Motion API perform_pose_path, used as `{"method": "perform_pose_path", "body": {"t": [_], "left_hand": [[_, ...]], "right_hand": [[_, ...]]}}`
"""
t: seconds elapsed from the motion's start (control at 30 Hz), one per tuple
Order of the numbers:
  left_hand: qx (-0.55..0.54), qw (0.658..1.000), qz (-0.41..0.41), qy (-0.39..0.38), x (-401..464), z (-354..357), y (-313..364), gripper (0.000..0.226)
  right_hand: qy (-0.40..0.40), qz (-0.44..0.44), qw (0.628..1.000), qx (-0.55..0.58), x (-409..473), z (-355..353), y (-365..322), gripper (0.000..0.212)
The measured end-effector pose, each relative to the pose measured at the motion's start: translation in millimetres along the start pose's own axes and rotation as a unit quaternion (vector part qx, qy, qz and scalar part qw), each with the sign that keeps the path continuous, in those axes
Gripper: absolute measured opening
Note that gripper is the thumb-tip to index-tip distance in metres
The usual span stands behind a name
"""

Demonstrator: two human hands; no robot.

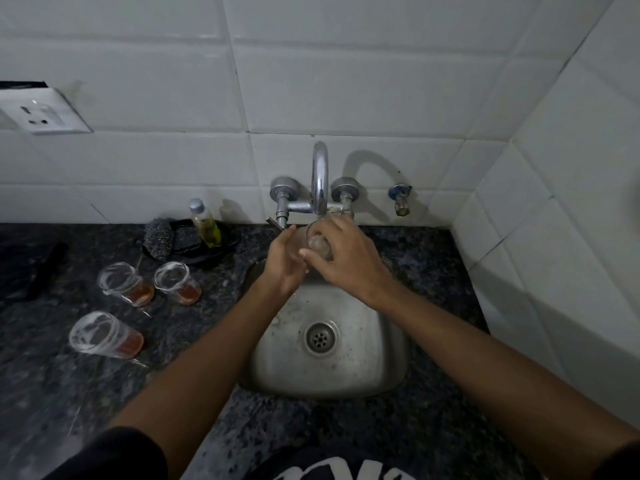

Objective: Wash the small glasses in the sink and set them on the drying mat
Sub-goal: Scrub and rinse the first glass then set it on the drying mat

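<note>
Over the small steel sink [367,358] my right hand [346,261] grips a small clear glass [317,241] directly under the tap spout [320,178]. My left hand [285,263] is against the glass from the left, its fingers reaching up toward the tap lever; how it holds the glass is partly hidden. Three more small glasses stand on the dark counter to the left, each with brown liquid at the bottom: one at the back left [124,282], one beside it [178,280], one nearer me [104,336].
A black tray [194,252] behind the glasses holds a scrubber [159,237] and a small bottle of yellow liquid [205,221]. A dark flat object [31,268] lies at the far left. White tiled walls close the back and right; a socket [38,114] is on the left wall.
</note>
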State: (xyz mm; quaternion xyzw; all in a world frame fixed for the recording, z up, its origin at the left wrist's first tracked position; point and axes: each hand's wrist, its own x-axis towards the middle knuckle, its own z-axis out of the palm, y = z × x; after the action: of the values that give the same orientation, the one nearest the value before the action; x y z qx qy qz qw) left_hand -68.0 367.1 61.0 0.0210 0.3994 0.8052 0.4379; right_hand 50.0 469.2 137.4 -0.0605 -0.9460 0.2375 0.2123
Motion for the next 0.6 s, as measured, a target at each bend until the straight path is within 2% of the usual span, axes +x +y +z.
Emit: {"method": "perform_pose_path", "body": {"t": [0.07,0.13,0.17,0.27,0.37,0.47,0.53,0.6], "left_hand": [[0.023,0.999,0.024,0.001,3.4,-3.9,-1.0,0.062],[0.055,0.997,0.043,0.027,3.5,-3.3,0.0,0.080],[0.073,0.995,0.048,0.040,3.4,-1.8,1.1,0.081],[0.091,0.991,0.064,0.077,-0.4,6.5,6.1,0.051],[0.065,0.990,0.079,0.097,-2.5,12.6,10.5,0.029],[0.078,0.987,0.094,0.108,-3.3,12.9,12.2,0.017],[0.095,0.973,0.115,0.174,1.0,7.1,13.2,0.006],[0.109,0.949,0.134,0.262,8.2,-0.6,15.4,0.019]], "right_hand": [[0.028,0.031,0.999,-0.007,-6.4,4.9,0.5,0.050],[0.002,0.067,0.998,0.005,-8.7,10.4,4.8,0.060],[-0.027,0.091,0.995,0.016,-9.0,13.1,7.7,0.062],[-0.114,0.164,0.979,0.044,-6.4,20.9,16.4,0.054],[-0.159,0.226,0.955,0.104,-4.7,25.8,22.6,0.051],[-0.154,0.311,0.912,0.220,-9.0,29.1,22.5,0.055],[-0.132,0.330,0.900,0.253,-12.8,34.2,24.0,0.059],[-0.117,0.324,0.899,0.271,-15.8,37.6,25.0,0.063]]}}
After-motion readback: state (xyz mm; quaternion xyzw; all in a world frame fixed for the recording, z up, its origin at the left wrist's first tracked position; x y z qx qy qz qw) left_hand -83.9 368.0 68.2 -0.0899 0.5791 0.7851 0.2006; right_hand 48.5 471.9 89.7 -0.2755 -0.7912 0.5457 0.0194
